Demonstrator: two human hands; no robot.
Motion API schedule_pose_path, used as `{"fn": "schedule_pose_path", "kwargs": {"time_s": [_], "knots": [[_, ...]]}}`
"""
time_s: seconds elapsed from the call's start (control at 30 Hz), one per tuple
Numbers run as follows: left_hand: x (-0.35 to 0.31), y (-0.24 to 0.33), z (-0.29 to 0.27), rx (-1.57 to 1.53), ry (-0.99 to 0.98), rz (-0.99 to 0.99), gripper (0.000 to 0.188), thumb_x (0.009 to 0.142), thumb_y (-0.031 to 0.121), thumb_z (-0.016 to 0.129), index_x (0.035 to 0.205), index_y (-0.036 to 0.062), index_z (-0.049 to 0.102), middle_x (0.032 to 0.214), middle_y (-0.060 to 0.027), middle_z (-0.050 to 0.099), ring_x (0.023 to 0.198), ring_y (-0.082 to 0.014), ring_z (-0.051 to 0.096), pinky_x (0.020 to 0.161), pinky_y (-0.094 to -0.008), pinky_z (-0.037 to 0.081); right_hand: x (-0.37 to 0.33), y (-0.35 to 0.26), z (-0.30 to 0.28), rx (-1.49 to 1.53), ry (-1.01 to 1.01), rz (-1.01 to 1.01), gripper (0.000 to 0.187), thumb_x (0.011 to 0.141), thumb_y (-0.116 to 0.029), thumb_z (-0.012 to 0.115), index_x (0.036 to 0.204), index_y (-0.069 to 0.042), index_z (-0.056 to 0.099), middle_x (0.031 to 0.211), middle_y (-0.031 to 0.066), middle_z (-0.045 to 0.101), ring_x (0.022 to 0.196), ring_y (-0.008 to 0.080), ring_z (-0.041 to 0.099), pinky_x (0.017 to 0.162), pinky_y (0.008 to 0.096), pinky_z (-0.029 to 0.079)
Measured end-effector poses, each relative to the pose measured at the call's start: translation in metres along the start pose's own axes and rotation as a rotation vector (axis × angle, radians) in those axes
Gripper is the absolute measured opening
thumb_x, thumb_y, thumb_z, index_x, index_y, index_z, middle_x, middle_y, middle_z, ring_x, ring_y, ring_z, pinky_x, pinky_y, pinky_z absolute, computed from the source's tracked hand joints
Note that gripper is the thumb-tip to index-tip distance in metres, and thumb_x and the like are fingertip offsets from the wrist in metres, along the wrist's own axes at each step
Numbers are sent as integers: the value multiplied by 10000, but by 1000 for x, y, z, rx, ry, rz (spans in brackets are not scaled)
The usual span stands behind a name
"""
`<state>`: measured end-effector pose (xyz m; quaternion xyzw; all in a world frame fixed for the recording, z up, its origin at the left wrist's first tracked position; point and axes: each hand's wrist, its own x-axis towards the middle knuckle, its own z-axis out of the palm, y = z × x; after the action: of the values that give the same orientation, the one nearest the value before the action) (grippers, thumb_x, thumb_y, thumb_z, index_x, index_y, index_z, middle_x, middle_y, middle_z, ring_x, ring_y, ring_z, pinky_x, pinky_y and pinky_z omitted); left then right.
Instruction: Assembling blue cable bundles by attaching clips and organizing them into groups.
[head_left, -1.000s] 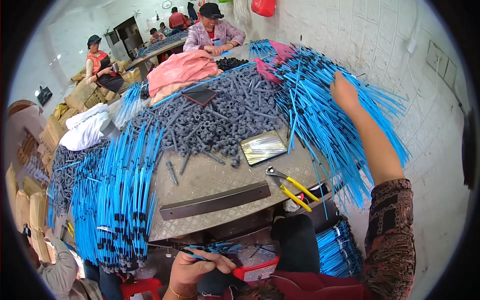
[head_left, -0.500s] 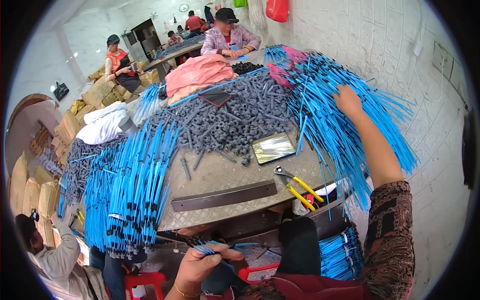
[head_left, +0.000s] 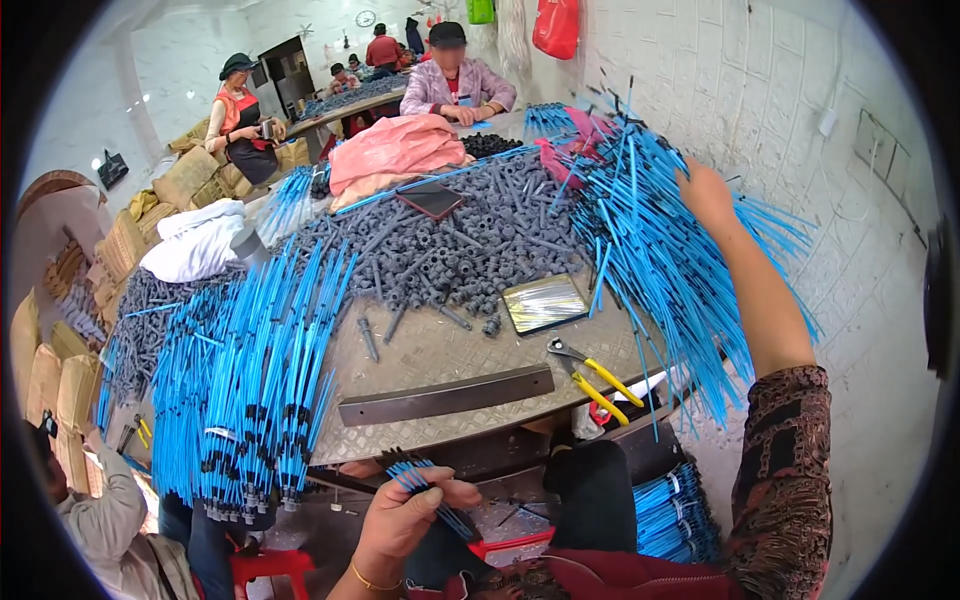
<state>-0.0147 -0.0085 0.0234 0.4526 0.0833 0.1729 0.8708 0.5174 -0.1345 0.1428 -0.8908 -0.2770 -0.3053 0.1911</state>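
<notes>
My left hand [head_left: 402, 515] is low in front of the table, closed around a small bunch of thin blue tubes [head_left: 412, 478] with black ends. The tubes slant across its fingers. Over at the right, my right hand [head_left: 708, 196] reaches into a large heap of blue tubes [head_left: 665, 250], its fingers closed on some at the heap's upper side. The fingertips are partly hidden, so how many it grips is unclear. Some tubes with black tips stand up at the heap's far end. Pink cloth [head_left: 560, 165] lies against the heap.
Grey plastic plug-like parts [head_left: 450, 235] cover the table's middle. Nearer are a dark metal bar [head_left: 445, 395], yellow-handled pliers [head_left: 590, 375] and a clear-topped box [head_left: 545, 302]. Blue tube bundles [head_left: 250, 400] hang over the left edge. A co-worker [head_left: 457, 80] sits across; another person [head_left: 110, 510] is at lower left.
My right hand has shifted slightly up and right in the heap, and tubes at its far end now stick up. My left hand has risen slightly, its bunch now more visible.
</notes>
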Motion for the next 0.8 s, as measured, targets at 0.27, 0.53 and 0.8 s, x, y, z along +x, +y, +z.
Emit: {"fn": "schedule_pose_path", "kwargs": {"time_s": [0.27,0.53,0.8], "knots": [[-9,-3,2,-32,101,76,257,878,75,510,1124,0,528,1080,-262,577,1011,-387,574,908,-502,435,2,-19,-34,77,0,-78,293,850,-274,506,964,-14,579,860,252,602,822,418,572,725,473,452],[-18,12,4,-75,275,203,274,891,114,504,1142,7,478,1131,-236,555,1058,-366,549,905,-472,445,-45,-63,-101,193,-18,-171,284,852,-275,526,948,-12,575,822,232,605,758,371,591,693,430,451],[12,80,2,-145,361,528,356,868,102,563,1174,-12,424,1062,-172,577,1002,-279,574,906,-374,443,-171,-128,-223,302,-179,-417,169,840,-180,559,875,-15,546,669,200,534,579,323,528,564,371,428]]}}
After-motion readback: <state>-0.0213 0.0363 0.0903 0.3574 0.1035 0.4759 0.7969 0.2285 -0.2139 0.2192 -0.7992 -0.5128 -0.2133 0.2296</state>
